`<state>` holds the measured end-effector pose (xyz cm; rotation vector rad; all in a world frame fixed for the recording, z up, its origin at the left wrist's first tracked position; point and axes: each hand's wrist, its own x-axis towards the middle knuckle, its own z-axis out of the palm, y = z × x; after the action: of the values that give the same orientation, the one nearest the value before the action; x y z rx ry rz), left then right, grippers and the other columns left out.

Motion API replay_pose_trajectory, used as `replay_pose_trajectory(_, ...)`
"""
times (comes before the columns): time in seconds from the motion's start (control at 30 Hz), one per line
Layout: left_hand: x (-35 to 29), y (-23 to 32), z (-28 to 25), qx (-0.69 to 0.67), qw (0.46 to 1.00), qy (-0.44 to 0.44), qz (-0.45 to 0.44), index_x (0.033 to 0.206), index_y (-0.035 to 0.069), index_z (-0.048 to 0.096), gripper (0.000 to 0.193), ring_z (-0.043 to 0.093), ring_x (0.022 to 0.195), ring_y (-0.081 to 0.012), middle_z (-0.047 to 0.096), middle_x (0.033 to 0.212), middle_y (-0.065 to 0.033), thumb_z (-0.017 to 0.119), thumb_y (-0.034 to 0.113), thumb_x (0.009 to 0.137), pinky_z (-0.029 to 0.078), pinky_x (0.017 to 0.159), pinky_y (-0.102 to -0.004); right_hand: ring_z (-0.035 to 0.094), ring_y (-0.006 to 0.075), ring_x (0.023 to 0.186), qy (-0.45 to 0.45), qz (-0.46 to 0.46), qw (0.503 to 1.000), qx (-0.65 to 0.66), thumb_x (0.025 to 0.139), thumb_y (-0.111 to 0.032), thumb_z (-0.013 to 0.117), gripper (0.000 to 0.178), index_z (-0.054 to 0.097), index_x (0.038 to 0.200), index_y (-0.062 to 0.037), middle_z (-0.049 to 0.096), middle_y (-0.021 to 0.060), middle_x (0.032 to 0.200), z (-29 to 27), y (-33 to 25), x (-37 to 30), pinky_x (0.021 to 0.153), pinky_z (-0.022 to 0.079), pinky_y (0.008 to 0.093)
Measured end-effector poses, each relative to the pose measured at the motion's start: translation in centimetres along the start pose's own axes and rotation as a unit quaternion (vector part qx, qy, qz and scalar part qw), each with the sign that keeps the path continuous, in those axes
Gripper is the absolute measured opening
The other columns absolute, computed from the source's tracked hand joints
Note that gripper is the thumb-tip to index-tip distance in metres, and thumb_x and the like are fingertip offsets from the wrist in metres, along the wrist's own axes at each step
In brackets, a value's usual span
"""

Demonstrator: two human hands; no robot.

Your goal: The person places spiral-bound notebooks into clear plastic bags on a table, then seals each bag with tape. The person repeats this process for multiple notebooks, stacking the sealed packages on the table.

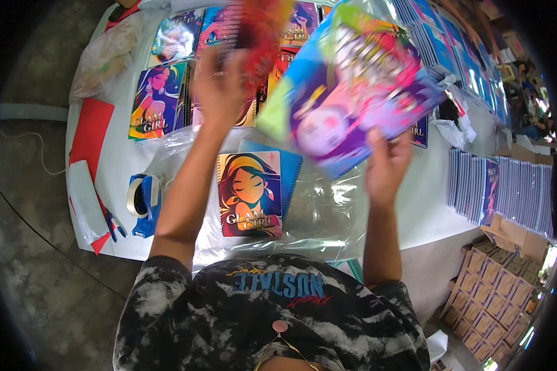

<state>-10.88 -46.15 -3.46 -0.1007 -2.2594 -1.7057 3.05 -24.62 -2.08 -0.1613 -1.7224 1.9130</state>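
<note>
My right hand [388, 164] pinches the lower edge of a brightly printed pink, purple and blue notebook [315, 93], blurred and tilted above the table. Whether that is one notebook or several together, I cannot tell. My left hand [220, 89] is raised over the rows, its fingers at the lower left of a red spiral notebook [266, 52], smeared by motion. Between my forearms, a spiral notebook with a long-haired figure on its cover [249, 195] lies on a blue one [291, 170], both on clear plastic wrap [328, 213].
Rows of illustrated notebooks [158, 99] cover the table's far side. At left are a blue tape dispenser [145, 204], red card [91, 133] and crumpled plastic [105, 59]. Stacked notebooks [501, 185] stand at right, above piled boxes [489, 297]. Blue notebook stacks [424, 46] line the far right.
</note>
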Motion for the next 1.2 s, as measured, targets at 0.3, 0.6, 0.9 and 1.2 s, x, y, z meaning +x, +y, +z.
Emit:
replay_pose_trajectory(0.3, -14.7, -5.8, -15.0, 0.009, 0.960, -0.068, -0.271, 0.099, 0.004, 0.056, 0.026, 0.057, 0.073, -0.0222, 0.057, 0.078, -0.0085, 0.064, 0.022, 0.082, 0.045, 0.066, -0.0333, 0.055, 0.0199, 0.067, -0.186, 0.200, 0.861, -0.430, 0.079, -0.024, 0.069, 0.038, 0.051, 0.104, -0.0027, 0.057, 0.0106, 0.079, 2.5, 9.0, -11.7, 0.063, 0.045, 0.0323)
replay_pose_trajectory(0.6, -4.1, -6.3, -13.3, 0.376, 0.925, -0.038, 0.036, 0.110, 0.004, 0.053, 0.045, 0.055, 0.096, -0.0333, 0.058, 0.100, -0.0153, 0.072, 0.024, 0.075, 0.045, 0.081, -0.0387, 0.054, 0.0231, 0.077, -0.180, 0.189, 0.881, -0.395, 0.080, -0.026, 0.066, 0.055, 0.043, 0.125, -0.0040, 0.052, 0.0122, 0.094, 1.7, 9.4, -12.8, 0.067, 0.045, 0.0334)
replay_pose_trajectory(0.9, 8.0, -11.4, -17.2, 0.573, 0.782, 0.062, -0.237, 0.116, 0.005, 0.055, 0.063, 0.051, 0.112, -0.0343, 0.055, 0.118, -0.0197, 0.064, 0.050, 0.072, 0.035, 0.093, -0.0495, 0.054, 0.0202, 0.075, -0.188, 0.202, 0.910, -0.309, 0.078, -0.013, 0.066, 0.055, 0.043, 0.127, -0.0057, 0.052, 0.0130, 0.102, 0.9, 7.6, -12.9, 0.069, 0.046, 0.0328)
replay_pose_trajectory(1.2, 3.8, 11.2, -20.2, 0.536, 0.768, -0.138, 0.322, 0.086, 0.004, 0.064, 0.023, 0.057, 0.092, -0.0251, 0.059, 0.097, -0.0105, 0.062, -0.002, 0.063, 0.042, 0.079, -0.0346, 0.056, 0.0249, 0.086, -0.080, 0.075, 0.914, -0.390, 0.079, -0.012, 0.063, 0.042, 0.053, 0.118, -0.0046, 0.059, 0.0131, 0.099, -3.8, 7.1, -8.4, 0.077, 0.045, 0.0360)
